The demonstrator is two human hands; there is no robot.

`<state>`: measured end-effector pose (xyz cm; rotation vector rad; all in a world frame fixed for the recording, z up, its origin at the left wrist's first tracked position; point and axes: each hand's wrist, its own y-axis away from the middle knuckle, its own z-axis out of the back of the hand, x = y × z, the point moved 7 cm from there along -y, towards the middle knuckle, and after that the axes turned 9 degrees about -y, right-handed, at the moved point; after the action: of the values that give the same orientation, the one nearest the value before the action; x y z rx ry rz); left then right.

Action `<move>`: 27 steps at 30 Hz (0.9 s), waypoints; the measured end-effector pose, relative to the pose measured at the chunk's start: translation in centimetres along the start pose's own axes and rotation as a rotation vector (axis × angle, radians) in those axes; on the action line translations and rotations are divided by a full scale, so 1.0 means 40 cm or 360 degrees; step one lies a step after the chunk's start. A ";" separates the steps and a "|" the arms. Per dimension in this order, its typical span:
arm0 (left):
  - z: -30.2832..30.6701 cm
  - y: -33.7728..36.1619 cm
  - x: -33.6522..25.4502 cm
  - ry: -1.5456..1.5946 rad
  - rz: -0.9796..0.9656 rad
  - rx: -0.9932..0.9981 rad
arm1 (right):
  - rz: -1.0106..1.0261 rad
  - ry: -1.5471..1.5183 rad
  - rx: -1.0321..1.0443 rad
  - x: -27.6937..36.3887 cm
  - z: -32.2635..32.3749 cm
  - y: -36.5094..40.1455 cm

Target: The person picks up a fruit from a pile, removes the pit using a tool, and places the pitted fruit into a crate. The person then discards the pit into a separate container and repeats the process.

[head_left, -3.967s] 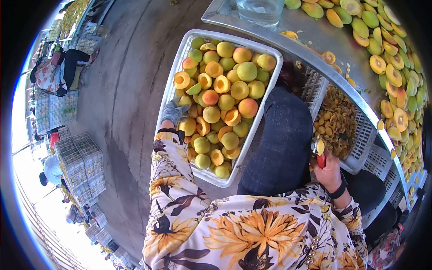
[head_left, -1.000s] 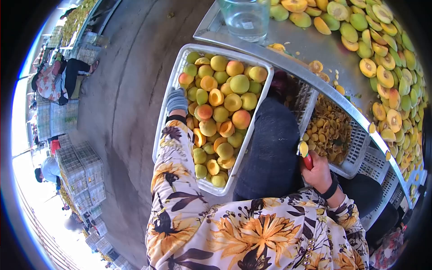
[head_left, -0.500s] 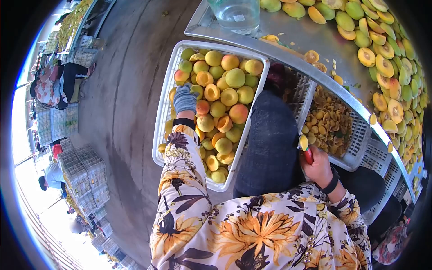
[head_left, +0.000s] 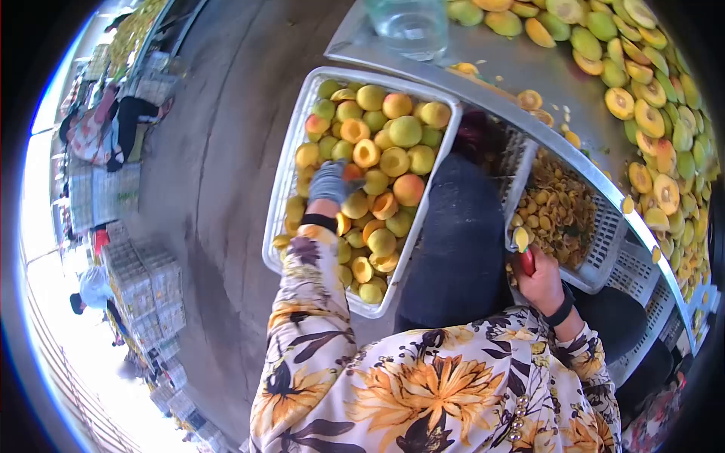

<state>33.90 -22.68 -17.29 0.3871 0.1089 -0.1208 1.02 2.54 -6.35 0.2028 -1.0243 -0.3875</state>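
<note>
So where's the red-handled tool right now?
In the head view, the red-handled tool is in the right hand, just right of the dark-trousered leg.

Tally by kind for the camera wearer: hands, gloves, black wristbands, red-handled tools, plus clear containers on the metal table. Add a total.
Hands: 2 (left hand, right hand)
Grey glove: 1
Black wristbands: 2
Red-handled tool: 1
Clear container: 1
Total: 7

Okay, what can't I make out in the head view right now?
All in the head view:
Left hand: its back hides the palm and any grip.
Handle: right hand covers part of it.
Crate: fruit hides its floor.
Container: picture's top edge cuts it off.
</note>
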 end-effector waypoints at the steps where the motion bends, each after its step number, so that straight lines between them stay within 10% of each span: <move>1: 0.007 0.032 -0.044 -0.0439 -0.0124 -0.0070 | 0.0025 -0.0011 0.0031 -0.006 -0.011 0.001; 5: -0.006 0.052 -0.018 -0.0316 0.0109 -0.0033 | 0.0328 0.0043 0.0033 0.022 -0.031 0.005; 9: 0.049 0.105 0.119 0.0128 0.0303 -0.0712 | 0.0099 0.0035 0.0016 0.010 -0.015 -0.005; 18: -0.035 0.000 0.213 -0.0469 0.0000 -0.0128 | 0.0073 0.0036 0.0052 0.012 -0.031 -0.011; 27: -0.076 -0.007 0.193 -0.0393 -0.0011 -0.0297 | 0.0047 0.0055 0.0071 0.007 -0.036 -0.017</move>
<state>41.22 -22.53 -21.19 0.1831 -0.1217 -0.1629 2.23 1.78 -7.10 0.2337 -1.0015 -0.3337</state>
